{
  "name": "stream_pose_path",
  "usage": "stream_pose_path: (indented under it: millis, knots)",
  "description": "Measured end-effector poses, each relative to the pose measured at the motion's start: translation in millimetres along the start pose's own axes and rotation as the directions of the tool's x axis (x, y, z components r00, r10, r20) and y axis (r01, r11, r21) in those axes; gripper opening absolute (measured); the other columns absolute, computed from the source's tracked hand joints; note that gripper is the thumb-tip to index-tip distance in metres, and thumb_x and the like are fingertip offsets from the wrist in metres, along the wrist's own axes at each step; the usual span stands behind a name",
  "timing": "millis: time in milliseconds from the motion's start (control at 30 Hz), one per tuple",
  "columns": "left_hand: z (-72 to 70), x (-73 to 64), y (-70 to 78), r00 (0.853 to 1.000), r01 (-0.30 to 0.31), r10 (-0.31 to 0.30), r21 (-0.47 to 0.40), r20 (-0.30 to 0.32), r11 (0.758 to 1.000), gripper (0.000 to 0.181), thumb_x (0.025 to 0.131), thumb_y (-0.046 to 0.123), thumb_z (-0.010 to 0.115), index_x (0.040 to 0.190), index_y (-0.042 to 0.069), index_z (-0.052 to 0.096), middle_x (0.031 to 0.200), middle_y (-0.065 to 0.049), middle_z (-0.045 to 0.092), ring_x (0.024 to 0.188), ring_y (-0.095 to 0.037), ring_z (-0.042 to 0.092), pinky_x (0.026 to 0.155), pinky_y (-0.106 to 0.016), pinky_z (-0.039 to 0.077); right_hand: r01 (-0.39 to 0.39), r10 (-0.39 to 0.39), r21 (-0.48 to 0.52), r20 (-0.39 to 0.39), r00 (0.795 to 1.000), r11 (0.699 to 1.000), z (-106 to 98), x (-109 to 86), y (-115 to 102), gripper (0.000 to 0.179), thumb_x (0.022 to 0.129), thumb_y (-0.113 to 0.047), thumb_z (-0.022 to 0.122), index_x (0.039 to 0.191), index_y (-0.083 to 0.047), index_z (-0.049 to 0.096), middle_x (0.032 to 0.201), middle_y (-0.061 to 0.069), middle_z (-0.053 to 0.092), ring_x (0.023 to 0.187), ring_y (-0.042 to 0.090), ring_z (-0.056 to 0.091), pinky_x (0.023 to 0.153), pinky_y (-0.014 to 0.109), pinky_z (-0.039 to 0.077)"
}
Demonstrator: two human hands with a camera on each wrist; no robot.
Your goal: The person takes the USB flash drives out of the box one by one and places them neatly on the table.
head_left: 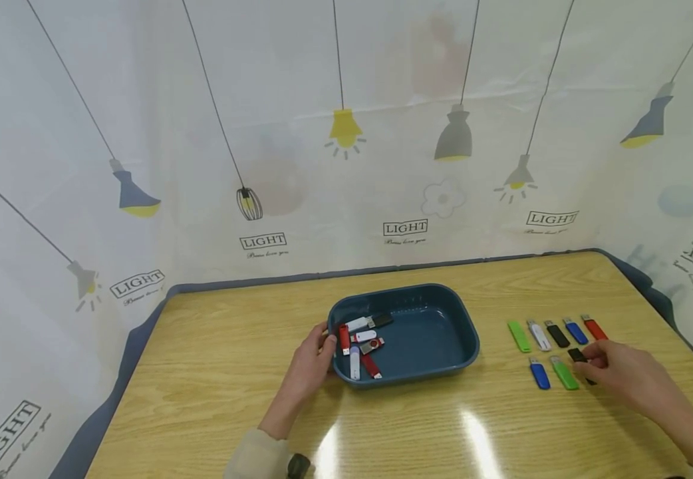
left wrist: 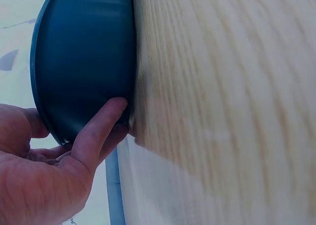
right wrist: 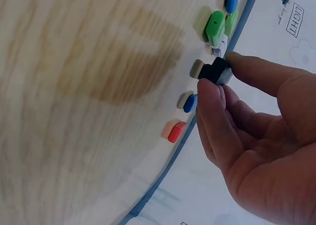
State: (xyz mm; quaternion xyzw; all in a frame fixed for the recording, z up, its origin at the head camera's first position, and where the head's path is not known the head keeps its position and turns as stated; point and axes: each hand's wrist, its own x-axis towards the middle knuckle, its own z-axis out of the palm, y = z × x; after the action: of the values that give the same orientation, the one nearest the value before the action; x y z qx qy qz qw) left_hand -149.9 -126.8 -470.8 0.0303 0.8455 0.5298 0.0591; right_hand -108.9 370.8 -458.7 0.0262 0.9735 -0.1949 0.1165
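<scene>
My left hand (head_left: 307, 359) grips the left end of a dark blue tray (head_left: 433, 336), thumb at the rim and fingers against the outer wall (left wrist: 81, 72). Inside the tray's left part lie several USB sticks, among them a red one (head_left: 344, 339), a white one (head_left: 355, 362) and a black one (head_left: 381, 319). My right hand (head_left: 628, 372) pinches a black USB stick (right wrist: 223, 73) between thumb and fingers, at the right end of the nearer row. Beside it in that row are a green USB stick (head_left: 564, 372) and a blue one (head_left: 539, 374).
A farther row on the wooden table (head_left: 233, 372) holds green (head_left: 519, 336), white (head_left: 539, 336), black (head_left: 557, 334), blue (head_left: 576, 330) and red (head_left: 594, 327) USB sticks. A lamp-printed cloth (head_left: 334, 199) hangs behind the table's far edge and at both sides.
</scene>
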Motion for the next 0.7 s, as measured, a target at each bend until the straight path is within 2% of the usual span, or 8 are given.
stream_pose_path:
  millis: [200,400,533,700]
  knots:
    - [-0.3,0.4,-0.2,1.0,-0.009,0.009,-0.002,0.004,1.0,0.045,0.11,0.018,0.046,0.15,-0.003,0.047,0.143,-0.031,0.056,0.13,-0.042,0.056,0.105,-0.056,0.05,0.024,-0.024,0.001,0.03,0.999,1.0,1.1,4.5,5.7,0.05,0.094,-0.033,0.076,0.109,0.014,0.066,0.091,0.012,0.069,0.083,0.031,0.067,0.068,0.048,0.055]
    - [-0.5,1.0,0.1,1.0,0.009,-0.008,-0.032,0.025,0.999,0.046,0.11,0.019,0.045,0.151,-0.002,0.045,0.145,-0.031,0.054,0.129,-0.043,0.057,0.092,-0.05,0.059,0.011,-0.011,-0.006,0.051,0.999,1.0,3.2,6.0,6.8,0.043,0.094,-0.032,0.076,0.105,0.009,0.068,0.087,0.007,0.068,0.077,0.023,0.064,0.063,0.042,0.052]
    - [-0.6,0.9,-0.5,0.999,0.022,-0.019,-0.064,0.039,0.998,0.046,0.111,0.019,0.044,0.152,-0.002,0.044,0.146,-0.032,0.052,0.127,-0.044,0.058,0.083,-0.046,0.063,0.004,-0.004,-0.007,0.062,0.998,1.0,3.7,6.2,7.1,0.042,0.094,-0.031,0.075,0.104,0.009,0.068,0.087,0.007,0.069,0.078,0.024,0.065,0.063,0.043,0.052]
    - [-1.3,0.7,-1.3,0.999,0.014,-0.011,-0.06,0.038,0.998,0.046,0.11,0.018,0.045,0.151,-0.002,0.044,0.146,-0.032,0.053,0.126,-0.044,0.059,0.082,-0.046,0.063,0.009,-0.008,-0.007,0.069,0.998,1.0,5.1,7.0,7.5,0.039,0.094,-0.03,0.075,0.102,0.007,0.069,0.086,0.004,0.068,0.076,0.021,0.064,0.062,0.041,0.051]
